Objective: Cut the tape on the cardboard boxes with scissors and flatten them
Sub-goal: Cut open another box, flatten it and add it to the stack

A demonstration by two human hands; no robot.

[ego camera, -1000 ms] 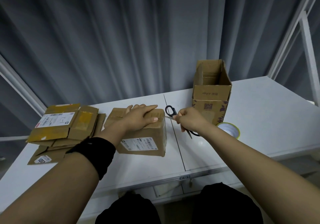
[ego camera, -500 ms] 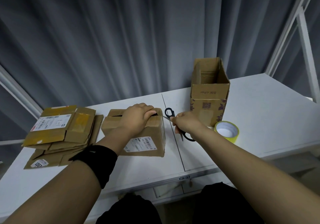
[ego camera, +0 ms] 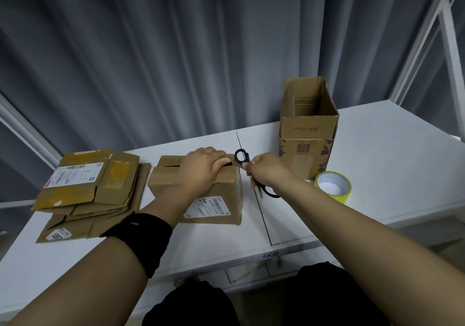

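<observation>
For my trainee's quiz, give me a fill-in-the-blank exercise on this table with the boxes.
The right hand holds the ____ beside the small box.
The roll of tape is ____.
The tall box's top is ____.
The flattened boxes lie on the person's ____ side.
Missing: scissors; yellow; open; left.

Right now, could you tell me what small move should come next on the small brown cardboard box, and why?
Probably draw the black-handled scissors through the tape at the right top edge of the small brown cardboard box. The top seam already gapes left, the right hand holds the scissors at that edge, and the left hand grips the top, steadying it.
</observation>
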